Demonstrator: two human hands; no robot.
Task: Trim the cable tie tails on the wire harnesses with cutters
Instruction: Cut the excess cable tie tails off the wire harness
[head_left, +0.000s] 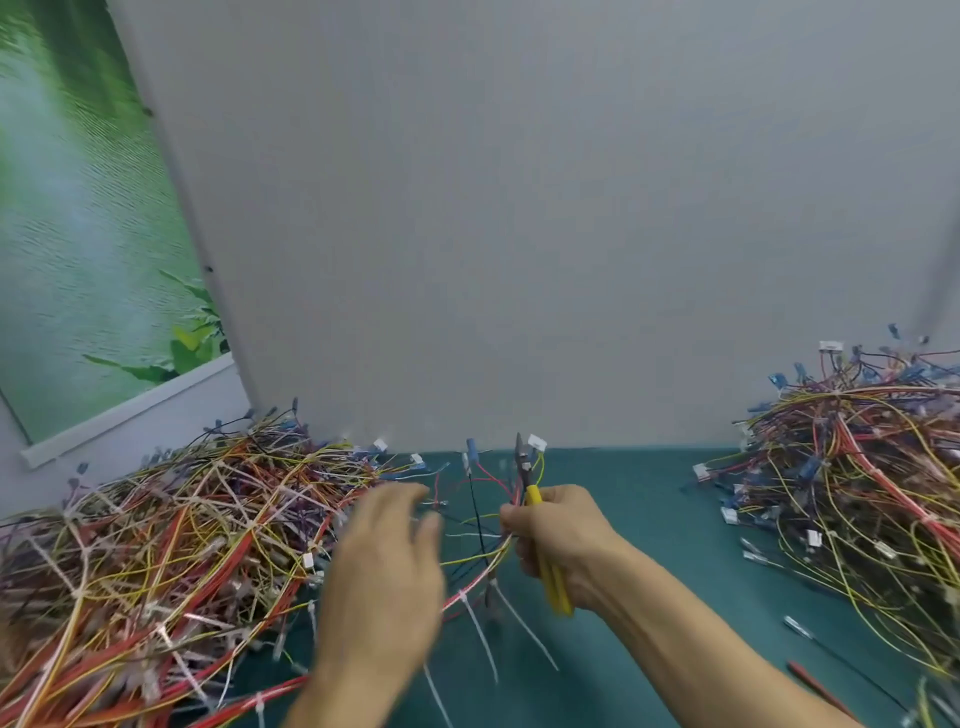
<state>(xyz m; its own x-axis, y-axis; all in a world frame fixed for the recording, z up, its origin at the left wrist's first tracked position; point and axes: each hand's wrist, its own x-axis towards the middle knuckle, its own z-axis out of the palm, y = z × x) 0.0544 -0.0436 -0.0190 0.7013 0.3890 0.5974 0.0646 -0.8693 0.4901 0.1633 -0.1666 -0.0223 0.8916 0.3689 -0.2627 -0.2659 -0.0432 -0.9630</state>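
head view, largest to smallest; places are given relative to the cutters.

a grey wall panel (519, 208) fills the field above and behind the cutters (532, 493). a green leaf-print poster (78, 234) hangs far to their left. a teal table top (649, 519) lies beneath them and extends to their right.

two heaps of wire harnesses are counted. the left heap (156, 545), red, yellow and white strands with many white tie tails sticking out, spreads from the far left up to just left of the cutters. the right heap (857, 467), with blue and white connectors, lies well to the right, apart from them. two loose wires, one black (831, 660) and one red (815, 686), rest on the table below and right of the cutters.

two hands are in view. the left hand (384, 571), blurred, hovers left of the cutters with its back to the camera and fingers loosely spread, covering the edge of the left heap; whether the fingertips touch any wire cannot be told. the right hand (561, 540) is curled round the yellow handles, forearm entering from the lower right.

one harness (483, 551), the work piece, hangs between the hands just left of the cutters, its wires meeting the thumb side of the right hand. one pair of cutters is present, tip pointing up toward the wall. at least three white tie tails (478, 634) hang below the cutters.
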